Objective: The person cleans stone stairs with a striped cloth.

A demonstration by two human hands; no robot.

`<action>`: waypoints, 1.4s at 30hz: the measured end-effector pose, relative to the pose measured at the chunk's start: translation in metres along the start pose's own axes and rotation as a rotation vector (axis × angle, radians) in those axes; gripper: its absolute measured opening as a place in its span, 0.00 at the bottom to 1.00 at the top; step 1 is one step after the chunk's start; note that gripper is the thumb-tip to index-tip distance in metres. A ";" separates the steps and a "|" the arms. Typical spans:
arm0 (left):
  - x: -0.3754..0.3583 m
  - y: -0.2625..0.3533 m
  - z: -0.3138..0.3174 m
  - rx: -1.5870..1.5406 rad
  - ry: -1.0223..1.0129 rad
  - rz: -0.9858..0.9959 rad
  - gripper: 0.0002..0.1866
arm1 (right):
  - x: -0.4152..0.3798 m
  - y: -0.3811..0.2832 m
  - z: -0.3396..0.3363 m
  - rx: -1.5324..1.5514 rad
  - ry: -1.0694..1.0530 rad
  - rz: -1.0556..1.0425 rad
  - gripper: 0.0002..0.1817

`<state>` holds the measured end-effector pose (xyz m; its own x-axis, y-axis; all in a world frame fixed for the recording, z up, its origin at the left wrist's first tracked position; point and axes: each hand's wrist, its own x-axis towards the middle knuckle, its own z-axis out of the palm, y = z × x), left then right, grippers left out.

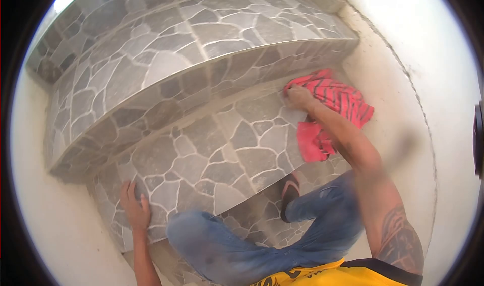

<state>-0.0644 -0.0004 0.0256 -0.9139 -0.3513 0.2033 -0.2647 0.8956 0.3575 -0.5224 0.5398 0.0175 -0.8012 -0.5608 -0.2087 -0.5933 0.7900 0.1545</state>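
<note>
My right hand (299,97) is closed on a red cloth with dark stripes (343,98), at the right end of a stone-patterned step. The cloth is bunched up, and part of it hangs over the step's front edge beneath my forearm. Its fingertips are partly hidden in the fabric. On the left end of the same step tread (201,155), my left hand (135,205) lies flat with the fingers apart, holding nothing.
A higher curved step (166,59) rises behind the tread, with another above it. White walls (408,114) border the stairs on both sides. My jeans-clad knee (196,230) is against the front edge, and my sandalled foot (290,197) stands lower down.
</note>
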 end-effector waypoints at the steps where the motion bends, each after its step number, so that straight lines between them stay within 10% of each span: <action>1: -0.001 0.001 -0.001 -0.008 -0.007 0.001 0.27 | -0.009 -0.001 -0.009 0.054 0.013 0.015 0.20; 6: 0.001 -0.002 0.002 -0.002 -0.019 0.002 0.26 | -0.079 -0.008 -0.110 0.524 0.206 0.101 0.19; 10: -0.003 -0.015 0.004 0.103 -0.079 -0.017 0.26 | -0.119 0.146 -0.144 0.684 0.522 0.434 0.19; 16: 0.011 0.019 -0.004 0.295 -0.355 -0.149 0.33 | -0.258 0.175 -0.333 0.456 0.775 0.788 0.21; 18: 0.029 0.041 -0.001 0.421 -0.797 -0.130 0.28 | -0.312 0.189 -0.264 0.413 0.427 0.776 0.20; 21: 0.063 0.164 -0.047 0.133 -0.935 0.015 0.24 | -0.385 0.221 -0.118 0.285 -0.730 0.566 0.20; 23: 0.084 0.233 -0.081 -0.098 -0.815 0.033 0.21 | -0.435 0.223 -0.165 0.398 -0.424 0.914 0.19; 26: 0.119 0.346 -0.174 -0.320 -0.712 0.059 0.17 | -0.492 0.222 -0.239 1.341 0.272 1.233 0.22; 30: 0.123 0.386 -0.249 -0.348 -0.767 -0.038 0.16 | -0.524 0.224 -0.378 1.980 0.966 1.047 0.24; 33: 0.104 0.362 -0.279 -0.222 -0.848 -0.085 0.16 | -0.583 0.215 -0.342 0.929 0.006 0.851 0.20; 36: 0.082 0.329 -0.313 -0.191 -0.952 -0.179 0.17 | -0.624 0.225 -0.273 2.086 0.612 1.656 0.19; 42: 0.038 0.300 -0.389 -0.147 -0.821 -0.386 0.19 | -0.576 0.240 -0.447 2.071 0.845 1.312 0.14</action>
<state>-0.0587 0.1491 0.4946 -0.7170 -0.2644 -0.6450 -0.6063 0.6931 0.3899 -0.2384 0.9417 0.6061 -0.6610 0.5485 -0.5121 0.2708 -0.4621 -0.8445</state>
